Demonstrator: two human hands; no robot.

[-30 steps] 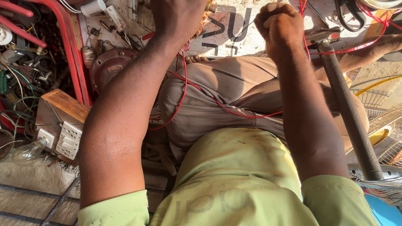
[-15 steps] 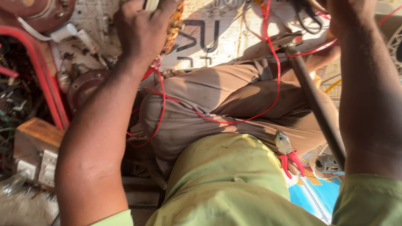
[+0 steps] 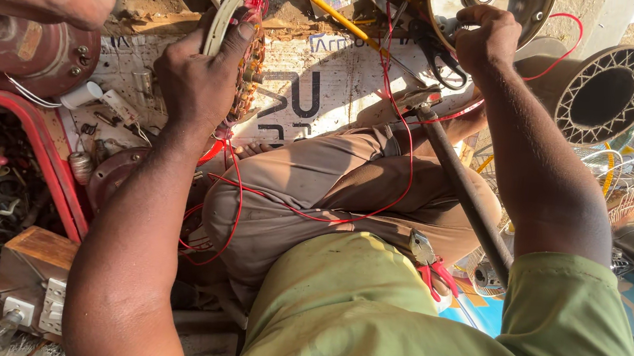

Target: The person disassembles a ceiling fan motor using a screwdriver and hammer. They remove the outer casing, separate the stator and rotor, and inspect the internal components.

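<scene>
The left hand (image 3: 197, 83) is gripping the wound stator (image 3: 240, 52) upright over the knees; the right hand (image 3: 488, 43) is closing on the motor housing (image 3: 489, 0). The trailing red wires (image 3: 396, 131) risk snagging and tearing.

The stator (image 3: 239, 56), a copper-wound ring with red wires trailing toward 6 o'clock, stands on edge at 11 o'clock; the round metal housing (image 3: 486, 7) lies at 1 o'clock.
</scene>
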